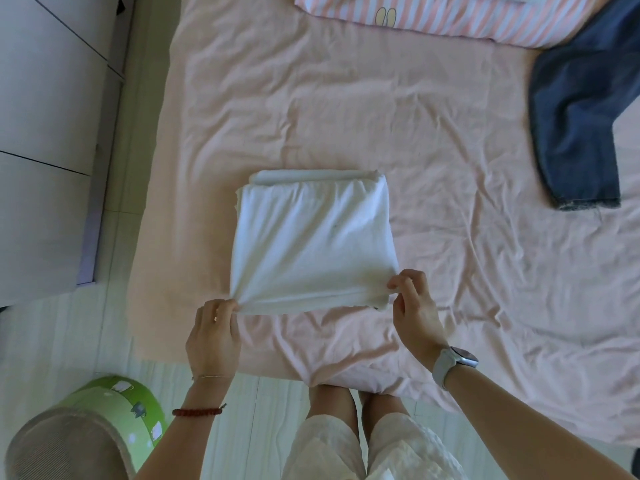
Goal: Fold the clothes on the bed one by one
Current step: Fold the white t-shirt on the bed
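Note:
A white garment (311, 240), folded into a rough square, lies on the pink bed sheet (346, 98) near the bed's front edge. My left hand (213, 336) pinches its near left corner. My right hand (412, 306) pinches its near right corner, and that wrist wears a grey watch. The near edge is pulled taut between both hands and lifted slightly. A pair of dark blue jeans (581, 109) lies spread at the far right of the bed.
A pink-and-white striped pillow (450, 19) lies at the head of the bed. A green round basket (100, 417) stands on the light floor at lower left. Grey cabinets (45, 116) line the left side.

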{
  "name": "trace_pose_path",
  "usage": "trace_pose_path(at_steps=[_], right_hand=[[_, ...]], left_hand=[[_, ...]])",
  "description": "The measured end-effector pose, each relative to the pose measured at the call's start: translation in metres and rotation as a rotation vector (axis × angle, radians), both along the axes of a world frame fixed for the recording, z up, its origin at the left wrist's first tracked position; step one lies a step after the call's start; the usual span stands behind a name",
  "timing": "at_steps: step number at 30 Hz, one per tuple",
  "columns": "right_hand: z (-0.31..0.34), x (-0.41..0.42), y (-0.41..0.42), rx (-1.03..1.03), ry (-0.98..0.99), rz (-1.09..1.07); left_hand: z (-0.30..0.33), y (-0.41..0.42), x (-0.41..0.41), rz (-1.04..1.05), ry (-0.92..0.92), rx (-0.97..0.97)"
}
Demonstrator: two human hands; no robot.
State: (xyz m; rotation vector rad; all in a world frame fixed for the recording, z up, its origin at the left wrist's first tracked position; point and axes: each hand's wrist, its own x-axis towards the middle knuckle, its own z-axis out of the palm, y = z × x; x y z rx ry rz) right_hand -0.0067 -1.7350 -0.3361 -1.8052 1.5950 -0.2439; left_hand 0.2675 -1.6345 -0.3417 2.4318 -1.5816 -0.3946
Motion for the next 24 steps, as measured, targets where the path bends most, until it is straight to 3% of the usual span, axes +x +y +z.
trace_pose_path(at_steps=[5,9,13,16,20,24], right_hand=[[-0.009,-0.01,0.003,0.189,0.064,-0.037],[0.003,-0.006,-0.019,0.018,0.147,-0.122],[0.006,0.027,-0.06,-0.082,0.027,-0.171],[-0.007,0.057,-0.093,0.007,-0.042,-0.271],[-0.024,0.075,-0.125,0.071,-0.122,-0.368],[-0.033,0.063,-0.142,0.065,0.017,-0.165]], left_hand=[[-0.012,-0.02,0.005,0.084,0.286,0.237],[-0.008,-0.063,0.012,0.412,0.486,0.039],[-0.012,-0.128,0.016,0.606,0.794,0.024],[-0.024,-0.162,0.016,0.55,0.751,0.025],[-0.035,-0.181,0.013,0.555,0.681,-0.157],[-0.036,-0.177,0.009,0.478,0.677,-0.225]])
